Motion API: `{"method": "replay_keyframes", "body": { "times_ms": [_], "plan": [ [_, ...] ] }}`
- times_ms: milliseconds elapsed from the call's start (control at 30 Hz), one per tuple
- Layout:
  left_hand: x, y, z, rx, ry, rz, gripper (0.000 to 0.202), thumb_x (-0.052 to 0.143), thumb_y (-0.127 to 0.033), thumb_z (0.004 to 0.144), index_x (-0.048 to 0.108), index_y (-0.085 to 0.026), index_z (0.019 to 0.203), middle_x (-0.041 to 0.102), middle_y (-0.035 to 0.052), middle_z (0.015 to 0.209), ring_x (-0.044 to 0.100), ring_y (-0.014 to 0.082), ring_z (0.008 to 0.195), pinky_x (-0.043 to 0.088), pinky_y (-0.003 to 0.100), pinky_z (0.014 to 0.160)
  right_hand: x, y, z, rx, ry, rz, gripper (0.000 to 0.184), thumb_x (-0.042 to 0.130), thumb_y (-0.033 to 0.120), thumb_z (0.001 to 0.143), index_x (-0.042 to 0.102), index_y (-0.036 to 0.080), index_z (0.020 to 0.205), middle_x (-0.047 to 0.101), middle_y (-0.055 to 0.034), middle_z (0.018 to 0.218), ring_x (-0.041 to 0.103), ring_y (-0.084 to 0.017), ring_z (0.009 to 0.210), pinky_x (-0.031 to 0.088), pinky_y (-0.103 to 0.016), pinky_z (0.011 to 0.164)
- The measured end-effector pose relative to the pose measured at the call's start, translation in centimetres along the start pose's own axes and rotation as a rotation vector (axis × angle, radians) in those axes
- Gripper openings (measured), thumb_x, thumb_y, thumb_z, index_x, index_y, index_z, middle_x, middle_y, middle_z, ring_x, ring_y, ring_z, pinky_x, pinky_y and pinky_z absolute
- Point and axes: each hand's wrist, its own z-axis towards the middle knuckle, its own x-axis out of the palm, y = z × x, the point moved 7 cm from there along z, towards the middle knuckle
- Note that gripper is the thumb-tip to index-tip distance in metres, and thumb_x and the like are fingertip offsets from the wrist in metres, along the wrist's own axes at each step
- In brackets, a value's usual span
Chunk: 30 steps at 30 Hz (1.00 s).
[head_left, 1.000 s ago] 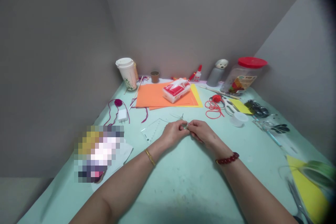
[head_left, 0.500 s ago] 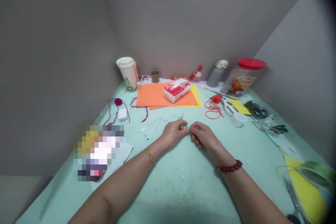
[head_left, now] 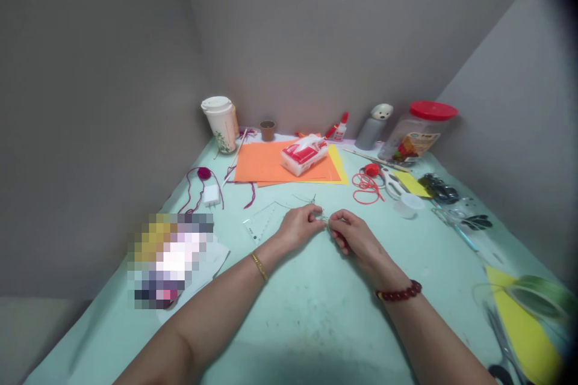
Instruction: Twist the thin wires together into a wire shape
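Observation:
My left hand [head_left: 298, 227] is closed in a pinch, thumb and forefinger pointing right, near the middle of the table. Just to its right is my right hand [head_left: 354, 233], its fingertips pinched together and the other fingers curled. Between the fingertips shows a thin greenish strand [head_left: 326, 219], too small to tell whether it is wire or thread. More of a fine dark strand [head_left: 313, 198] sticks up and trails left behind my left hand. A clear plastic set square [head_left: 258, 228] lies left of that hand, partly under the trailing strand.
Behind my hands, a tissue pack [head_left: 303, 155] rests on orange paper [head_left: 257, 162]. Red cord [head_left: 368, 187], white-handled scissors [head_left: 392, 183] and a clear cup [head_left: 409, 206] lie to the right. A lidded jar [head_left: 418, 135], tumbler [head_left: 221, 126], green tape roll [head_left: 539, 298] and purple yarn [head_left: 204, 174] stand around.
My right hand has moved slightly right, widening the gap between the two hands' fingertips. My left hand stays nearly in place, still pinched.

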Motion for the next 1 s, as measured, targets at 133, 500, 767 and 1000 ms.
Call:
{"method": "replay_keyframes", "body": {
  "times_ms": [133, 500, 767, 1000],
  "plan": [
    [0.0, -0.1, 0.0, 0.004, 0.005, 0.002, 0.039, 0.060, -0.042, 0.075, 0.065, -0.024, 0.110, 0.064, -0.0026, 0.075, 0.056, 0.0126, 0.071, 0.039, 0.022, 0.064, -0.2, -0.1, -0.3, 0.019, -0.004, -0.007, 0.020, 0.056, 0.029, 0.064, 0.046, 0.019, 0.077, 0.046, 0.0055, 0.054, 0.034, -0.007, 0.039, 0.025, -0.018, 0.032],
    [-0.1, -0.3, -0.1, -0.008, 0.000, 0.008, 0.035, 0.060, -0.039, 0.074, 0.066, -0.024, 0.106, 0.064, -0.0041, 0.074, 0.056, 0.0119, 0.071, 0.038, 0.023, 0.065, -0.5, -0.4, -0.9, 0.006, 0.031, -0.227, 0.012, 0.049, 0.029, 0.075, 0.050, 0.017, 0.077, 0.051, 0.0024, 0.055, 0.036, -0.008, 0.038, 0.027, -0.021, 0.035],
    [-0.1, -0.5, -0.2, -0.010, 0.005, 0.012, 0.036, 0.060, -0.039, 0.075, 0.066, -0.023, 0.107, 0.064, -0.0028, 0.074, 0.056, 0.0122, 0.070, 0.039, 0.023, 0.065, -1.5, 2.2, 0.2, -0.174, -0.058, -0.596, 0.019, 0.052, 0.034, 0.080, 0.060, 0.017, 0.079, 0.056, 0.0008, 0.067, 0.044, -0.010, 0.052, 0.031, -0.022, 0.049],
    [-0.1, -0.5, -0.3, -0.021, 0.007, 0.001, 0.037, 0.059, -0.038, 0.075, 0.066, -0.022, 0.108, 0.064, -0.0022, 0.075, 0.056, 0.0129, 0.072, 0.039, 0.023, 0.065, -0.2, 1.6, 0.4, -0.229, 0.028, -0.779, 0.009, 0.055, 0.025, 0.075, 0.053, 0.018, 0.071, 0.049, 0.0034, 0.061, 0.042, -0.012, 0.060, 0.029, -0.023, 0.055]
  ]
}}
